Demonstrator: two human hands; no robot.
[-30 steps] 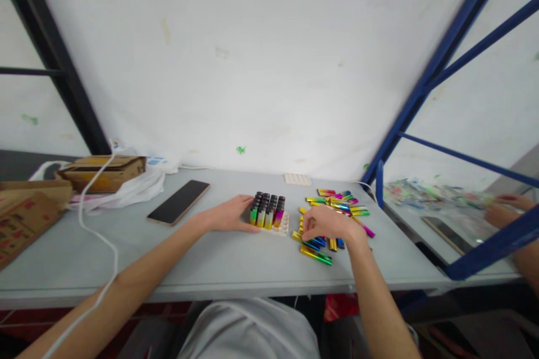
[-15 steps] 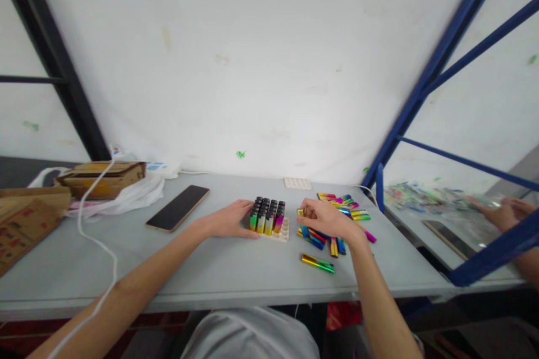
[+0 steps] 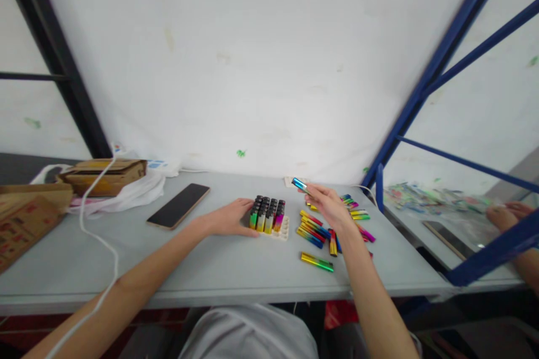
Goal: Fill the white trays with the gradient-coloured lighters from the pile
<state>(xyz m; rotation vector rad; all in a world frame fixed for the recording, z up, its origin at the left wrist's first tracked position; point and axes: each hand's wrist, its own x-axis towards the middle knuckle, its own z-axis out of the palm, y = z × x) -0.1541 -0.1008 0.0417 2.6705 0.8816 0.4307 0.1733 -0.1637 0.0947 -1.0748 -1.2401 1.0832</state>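
Nearest: grey cloth [image 3: 252, 332] over the person's lap, at the near side of the white plastic holed tray [image 3: 285, 230], the landmark. Grey flat tabletop [image 3: 231, 269] runs under the tray. One shiny yellow-to-green slim lighter [image 3: 316, 261] lies alone, near side and right of the tray.

Level with the tray, on its right: a loose scatter of shiny multicoloured lighters [image 3: 311, 230], lying flat, some overlapping. In the tray: black-topped metallic lighters [image 3: 268, 214] upright in close rows; holes at its right end show bare.

Hands well apart. Left hand [image 3: 229, 217] at the tray's left end, thumb and fingers spread around the corner; can't tell how hard it presses. Right hand [image 3: 326, 202], beyond the tray to its right, pinches a shiny blue metallic lighter [image 3: 299, 184] by one end, raised and tilted, clear of the tray.

Risks, judged: end-only grip on slick casing could let the lighter swivel or drop; carried low, it could knock the standing rows; a push from the left hand could skid the tray; the right forearm, if lowered, could scatter loose pieces.

Farther: black flat phone [image 3: 179, 206] left of the tray; second white tray [image 3: 287, 182] beyond it, partly hidden; white scuffed wall [image 3: 269, 67] behind.
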